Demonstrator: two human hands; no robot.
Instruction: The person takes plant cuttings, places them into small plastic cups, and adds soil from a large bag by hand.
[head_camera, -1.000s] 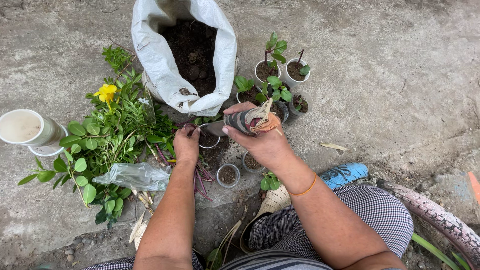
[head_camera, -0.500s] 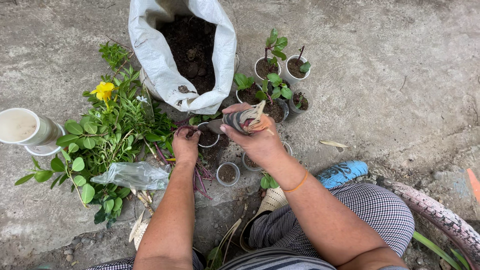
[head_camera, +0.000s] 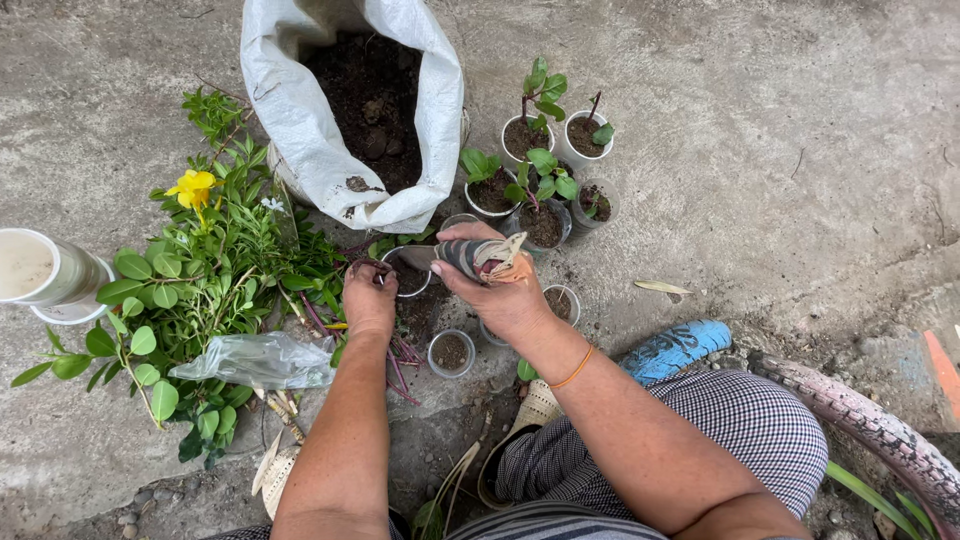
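My left hand (head_camera: 368, 298) rests with its fingers curled on the rim of a small clear cup of soil (head_camera: 404, 272), among reddish stems. My right hand (head_camera: 497, 283) grips the cloth-wrapped handle of a small trowel (head_camera: 474, 257), whose blade points left over that cup. A white sack of dark soil (head_camera: 350, 110) stands open just beyond both hands. Two more small cups with soil, one (head_camera: 450, 352) below my hands and one (head_camera: 563, 302) to the right, sit on the ground.
Cut green branches with a yellow flower (head_camera: 193, 187) lie at left beside a white bucket (head_camera: 45, 270) and a clear plastic bag (head_camera: 260, 360). Several potted cuttings (head_camera: 541, 135) stand at upper right. A blue and pink painted tyre (head_camera: 800, 390) curves past my knee.
My right hand has lowered the trowel slightly and shifted it left toward the cup at my left hand. The left hand has stayed in place.
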